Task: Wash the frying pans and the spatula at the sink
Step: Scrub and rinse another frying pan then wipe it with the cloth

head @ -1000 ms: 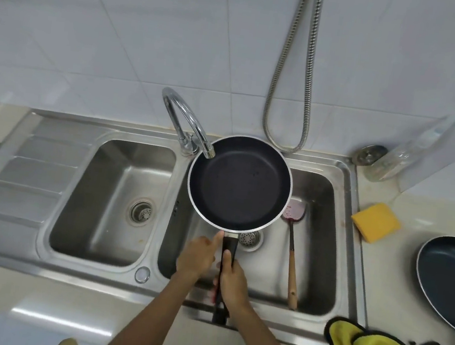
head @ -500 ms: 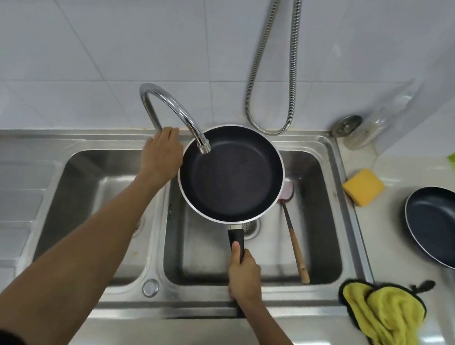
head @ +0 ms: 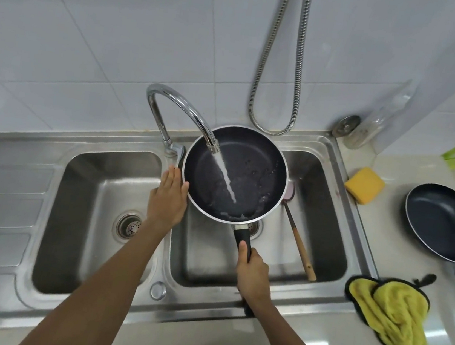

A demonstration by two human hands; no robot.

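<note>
Right hand [head: 253,276]: fingers curled round the black handle of the dark non-stick frying pan with a pale metal rim [head: 253,187], thumb laid along the top of the handle. It holds the pan above the right basin of the stainless-steel double sink [head: 81,141]. Left hand [head: 167,196]: fingers straight and pressed together, apparently touching the pan's left rim.

Change: half a second earlier the left hand was up at the base of the chrome gooseneck faucet [head: 178,100] and no water ran. Now a white stream of water [head: 224,176] falls from the spout into the pan, and the left hand is down beside the rim. Rinsing of the first pan has therefore begun; scrubbing is judged not yet started.

Count:
- Frying pans, two: one held, and a second dark frying pan [head: 443,222] on the pale counter at right.
- Wooden-handled spatula [head: 297,244], one: it lies in the right basin, its head partly hidden by the held pan.
- Yellow rectangular sponge [head: 365,185], one.
- Yellow cloth with dark edging [head: 392,316], one.
- Basins, two; faucets, one.
</note>
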